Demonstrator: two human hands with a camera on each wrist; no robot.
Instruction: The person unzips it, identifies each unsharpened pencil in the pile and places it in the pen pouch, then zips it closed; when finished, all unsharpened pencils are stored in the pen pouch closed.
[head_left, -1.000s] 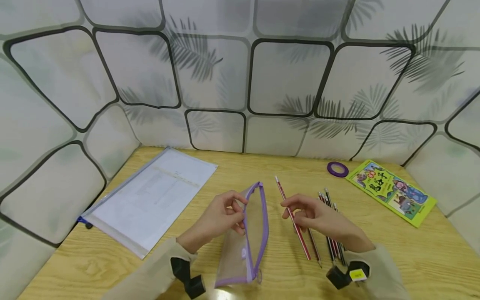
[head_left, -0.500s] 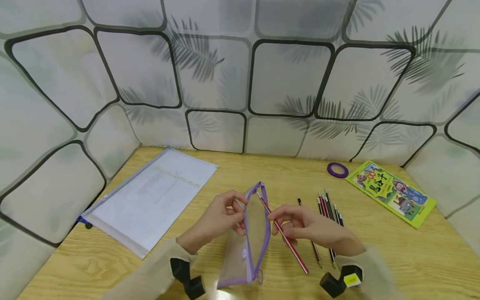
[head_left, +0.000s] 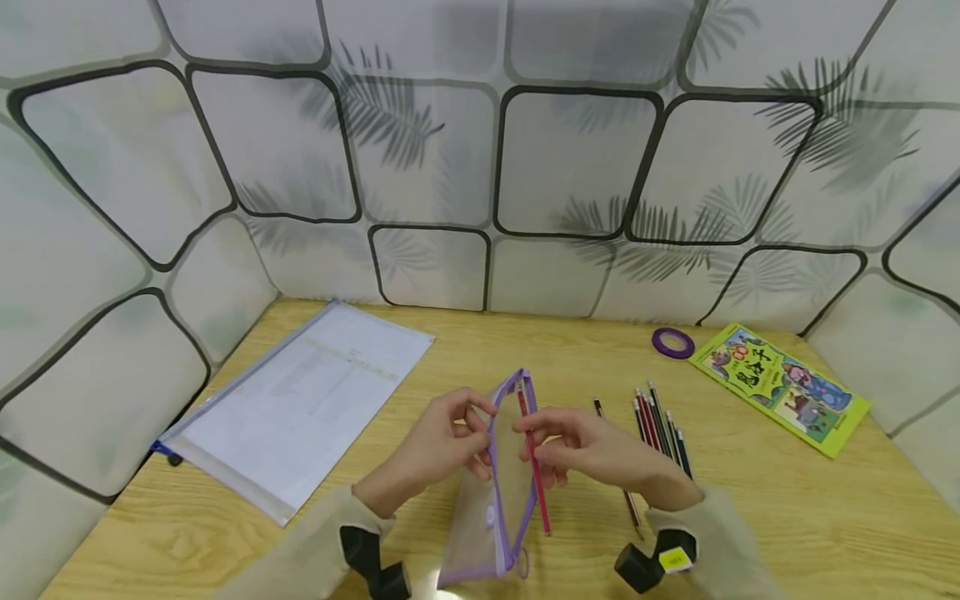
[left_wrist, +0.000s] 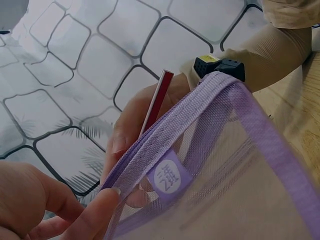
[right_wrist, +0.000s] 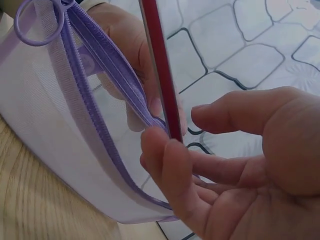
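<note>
My left hand [head_left: 450,437] pinches one zipper edge of a see-through mesh pencil pouch [head_left: 471,542] with purple trim. The zipper is undone and its mouth gapes toward my right hand [head_left: 588,446], which holds a red striped pencil [head_left: 543,500] in its fingers. The pencil's far end lies over the pouch mouth; how deep it reaches inside I cannot tell. In the left wrist view, the pencil [left_wrist: 159,97] sticks up behind the zipper band [left_wrist: 165,127]. The right wrist view has the pencil [right_wrist: 162,60] beside the purple zipper [right_wrist: 107,55], its lower part hidden by fingertips.
Several pencils [head_left: 656,421] lie bunched right of my right hand, and a single dark pencil [head_left: 632,510] lies nearer. Further back are a purple tape roll [head_left: 660,346] and a green-edged book [head_left: 780,387]. A clear document folder [head_left: 300,408] lies at the left.
My right hand has moved left with the pencil, from beside the pouch to its opening, and the pencil has turned more upright. The left hand stays on the zipper edge.
</note>
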